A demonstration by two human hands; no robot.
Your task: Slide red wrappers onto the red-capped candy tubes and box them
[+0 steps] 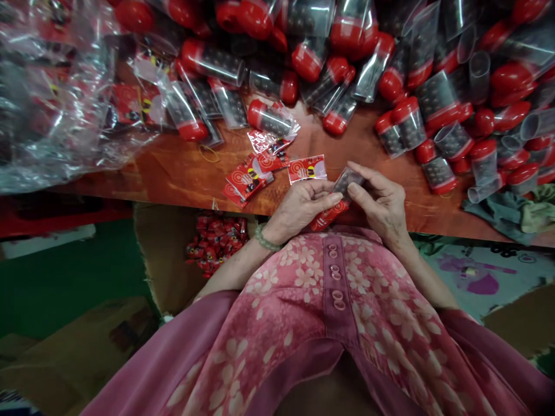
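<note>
- Looking down from the head view, both hands meet at the near edge of the wooden table (182, 173), just above the lap in a pink flowered garment (329, 300).
- Left hand (299, 208), with a green bead bracelet (265, 238) at the wrist, has thumb and fingers pinched together on a small clear tube with a red cap (336, 202).
- Right hand (381, 202) closes its fingertips on the tube's upper, clear end; the red end points down toward the lap.
- Judging by its look, the tube is light, thin plastic, smooth and a bit slippery; it likely dents if squeezed, so a hold at the stiffer capped end seems safest.
- Just beyond the hands on the table lie red printed labels (307, 169), some fanned in a small heap.
- Farther back on the table, a big pile of capped tubes (411, 86) spreads across; crumpled clear bags (56, 98) sit at its left end.
- Below the table edge, left of the hands, a cardboard box (169, 260) holds finished red pieces.
</note>
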